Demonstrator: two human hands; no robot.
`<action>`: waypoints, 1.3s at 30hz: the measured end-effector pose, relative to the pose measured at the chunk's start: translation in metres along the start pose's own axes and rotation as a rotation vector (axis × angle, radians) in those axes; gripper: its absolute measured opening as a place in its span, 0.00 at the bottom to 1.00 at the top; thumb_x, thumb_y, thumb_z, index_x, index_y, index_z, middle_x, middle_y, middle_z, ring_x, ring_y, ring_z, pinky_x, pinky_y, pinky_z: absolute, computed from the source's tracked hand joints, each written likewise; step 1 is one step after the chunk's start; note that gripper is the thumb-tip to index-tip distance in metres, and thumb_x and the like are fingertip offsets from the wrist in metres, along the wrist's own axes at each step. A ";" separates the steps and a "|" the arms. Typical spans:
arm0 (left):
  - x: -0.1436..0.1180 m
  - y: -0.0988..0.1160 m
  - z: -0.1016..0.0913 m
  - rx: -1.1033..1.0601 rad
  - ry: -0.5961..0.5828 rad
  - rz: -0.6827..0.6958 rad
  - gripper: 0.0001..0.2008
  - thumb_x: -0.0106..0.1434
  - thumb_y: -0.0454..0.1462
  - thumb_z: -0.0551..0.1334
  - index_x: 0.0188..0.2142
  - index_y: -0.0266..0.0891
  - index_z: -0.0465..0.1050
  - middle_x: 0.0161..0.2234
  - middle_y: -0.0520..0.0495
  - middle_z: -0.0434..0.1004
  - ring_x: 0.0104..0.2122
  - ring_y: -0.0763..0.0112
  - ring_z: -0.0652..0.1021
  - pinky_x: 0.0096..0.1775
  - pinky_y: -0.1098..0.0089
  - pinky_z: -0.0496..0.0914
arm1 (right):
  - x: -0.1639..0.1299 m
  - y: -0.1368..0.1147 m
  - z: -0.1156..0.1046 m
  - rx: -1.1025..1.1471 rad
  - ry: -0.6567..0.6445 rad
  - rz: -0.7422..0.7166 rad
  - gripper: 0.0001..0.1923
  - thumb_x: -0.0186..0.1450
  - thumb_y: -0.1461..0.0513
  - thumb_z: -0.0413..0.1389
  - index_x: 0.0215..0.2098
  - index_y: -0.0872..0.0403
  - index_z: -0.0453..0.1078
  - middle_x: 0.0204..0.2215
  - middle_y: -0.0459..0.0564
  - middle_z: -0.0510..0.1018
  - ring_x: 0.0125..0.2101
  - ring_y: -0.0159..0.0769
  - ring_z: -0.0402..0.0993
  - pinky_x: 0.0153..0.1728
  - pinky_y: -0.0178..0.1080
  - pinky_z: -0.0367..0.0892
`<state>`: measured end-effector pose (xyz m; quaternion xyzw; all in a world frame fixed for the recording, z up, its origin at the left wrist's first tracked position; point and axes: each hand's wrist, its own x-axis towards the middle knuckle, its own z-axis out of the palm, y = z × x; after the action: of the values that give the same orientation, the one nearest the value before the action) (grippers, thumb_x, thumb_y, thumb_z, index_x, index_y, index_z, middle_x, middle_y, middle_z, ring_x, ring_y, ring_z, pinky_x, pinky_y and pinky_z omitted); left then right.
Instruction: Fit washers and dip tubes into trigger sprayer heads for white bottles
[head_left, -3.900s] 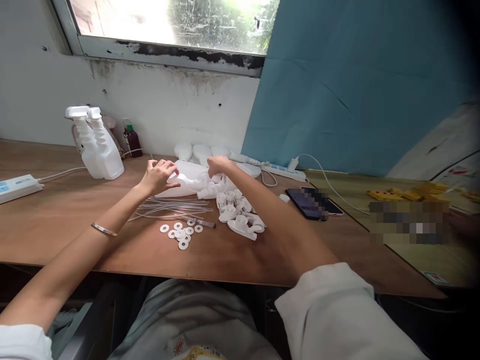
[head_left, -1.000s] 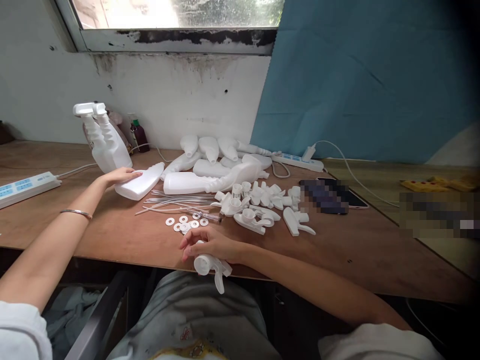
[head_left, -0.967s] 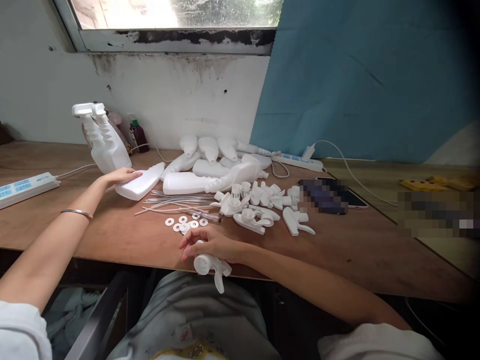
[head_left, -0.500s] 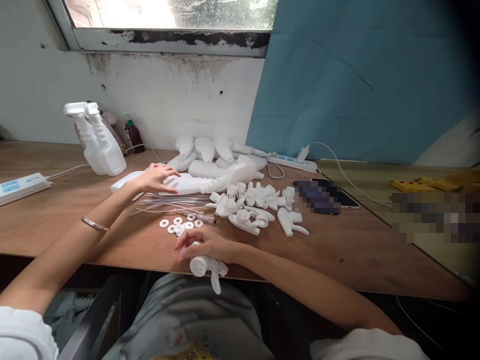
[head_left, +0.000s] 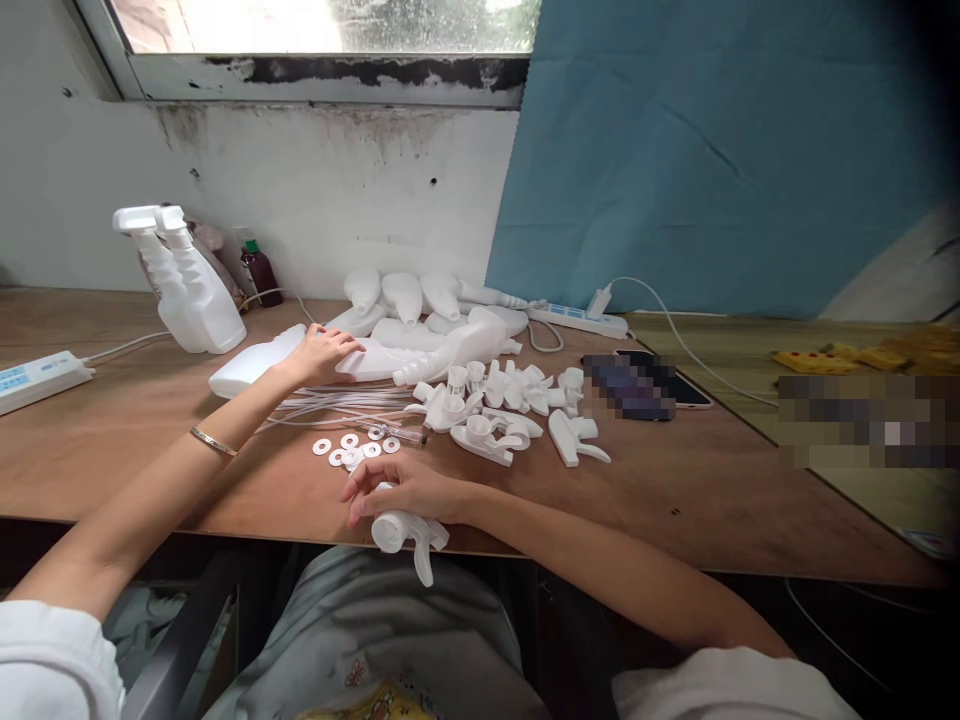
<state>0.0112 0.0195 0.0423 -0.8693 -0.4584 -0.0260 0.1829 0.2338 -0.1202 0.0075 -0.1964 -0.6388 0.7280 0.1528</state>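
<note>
Fingers (head_left: 360,487) of my right hand (head_left: 409,490) curl loosely around a white trigger sprayer head (head_left: 401,533) at the near edge of the worktop (head_left: 675,500); this grip is half closed, and the trigger part hangs down past the edge, above my lap. My left hand (head_left: 322,352) lies farther away with the palm down on a white bottle (head_left: 379,358) that is lying on its side; the fingers are spread flat on it, not closed around it. Just to the left of this hand lies another white bottle (head_left: 251,365), also on its side.

Between my two hands I see small white washers (head_left: 352,450) scattered on the wood, and behind them a bundle of thin clear tubes (head_left: 337,405). To the right of the tubes there is a heap of sprayer heads (head_left: 502,410). More empty bottles (head_left: 420,300) are piled near the wall. At the far left two finished spray bottles (head_left: 184,285) stand upright, with a small dark bottle (head_left: 257,275) beside them and a white power strip (head_left: 34,372) on the left edge. A phone (head_left: 637,385) lies to the right of the parts, and a second power strip (head_left: 574,320) is behind it.
</note>
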 end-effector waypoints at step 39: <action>0.018 0.113 -0.028 0.003 0.388 0.409 0.10 0.63 0.39 0.54 0.31 0.41 0.72 0.34 0.47 0.75 0.36 0.65 0.70 0.41 0.59 0.55 | 0.000 -0.005 0.002 0.004 -0.030 -0.001 0.07 0.56 0.62 0.59 0.34 0.56 0.70 0.26 0.43 0.75 0.28 0.27 0.68 0.30 0.30 0.61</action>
<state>0.1161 -0.0343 0.0384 -0.9223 -0.2300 -0.1538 0.2699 0.2324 -0.1212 0.0127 -0.1847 -0.6395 0.7322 0.1439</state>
